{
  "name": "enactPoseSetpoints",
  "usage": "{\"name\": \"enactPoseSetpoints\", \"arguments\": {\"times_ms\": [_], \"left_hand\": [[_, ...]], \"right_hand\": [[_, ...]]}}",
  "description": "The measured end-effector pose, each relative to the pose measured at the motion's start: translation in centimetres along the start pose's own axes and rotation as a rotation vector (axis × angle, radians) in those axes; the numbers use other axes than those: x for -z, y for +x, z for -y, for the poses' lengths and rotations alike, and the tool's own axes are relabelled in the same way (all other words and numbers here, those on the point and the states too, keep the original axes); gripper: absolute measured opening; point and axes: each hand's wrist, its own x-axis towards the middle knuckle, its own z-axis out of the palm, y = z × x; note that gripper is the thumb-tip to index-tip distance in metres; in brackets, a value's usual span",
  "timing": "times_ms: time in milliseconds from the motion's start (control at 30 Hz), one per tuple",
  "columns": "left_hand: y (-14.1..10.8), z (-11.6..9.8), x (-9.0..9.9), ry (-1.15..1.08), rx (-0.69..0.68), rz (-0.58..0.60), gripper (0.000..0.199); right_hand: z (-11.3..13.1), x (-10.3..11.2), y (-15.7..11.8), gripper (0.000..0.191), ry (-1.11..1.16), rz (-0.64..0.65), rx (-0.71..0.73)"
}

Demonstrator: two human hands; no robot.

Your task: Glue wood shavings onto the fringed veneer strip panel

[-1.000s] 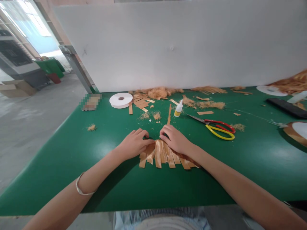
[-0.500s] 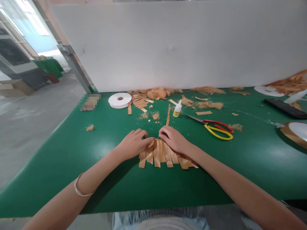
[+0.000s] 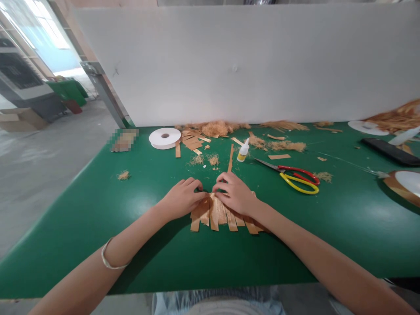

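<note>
A fringe of tan ribbon strips (image 3: 215, 216) lies flat on the green table (image 3: 157, 258), its loose ends toward me. At its top left edge, my left hand (image 3: 184, 197) is closed, thumb and fingers pinching the band. My right hand (image 3: 234, 192) curls over the top edge just to the right, fingertips pressed on the strips and covering part of them. Just beyond the right hand, a single tan strip (image 3: 231, 157) points away from me. A small glue bottle (image 3: 243, 151) with a yellow label stands upright behind it.
Scissors (image 3: 290, 175) with red and yellow handles lie to the right. A white ribbon roll (image 3: 164, 138) and tan scraps (image 3: 192, 142) sit at the back, before a white panel (image 3: 229, 65). A black phone (image 3: 390, 151) and another roll (image 3: 407, 186) are at far right.
My right hand has shifted slightly left and closer to my left hand, along the fringe's top edge. The left hand stays in place.
</note>
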Motion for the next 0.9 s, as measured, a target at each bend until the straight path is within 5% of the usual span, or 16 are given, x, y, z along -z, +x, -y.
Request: {"name": "enactPoseSetpoints", "arguments": {"times_ms": [333, 700, 900], "left_hand": [[0.0, 0.1, -0.3, -0.021, -0.003, -0.039, 0.024], [0.0, -0.1, 0.0, -0.004, 0.003, -0.028, 0.025], [-0.1, 0.1, -0.2, 0.009, -0.003, -0.043, 0.024]], "right_hand": [[0.9, -1.0, 0.6, 0.025, -0.144, 0.154, 0.001], [-0.1, -0.4, 0.4, 0.021, 0.158, 0.089, -0.196], [-0.2, -0.5, 0.5, 0.015, 0.044, 0.059, -0.086]]}}
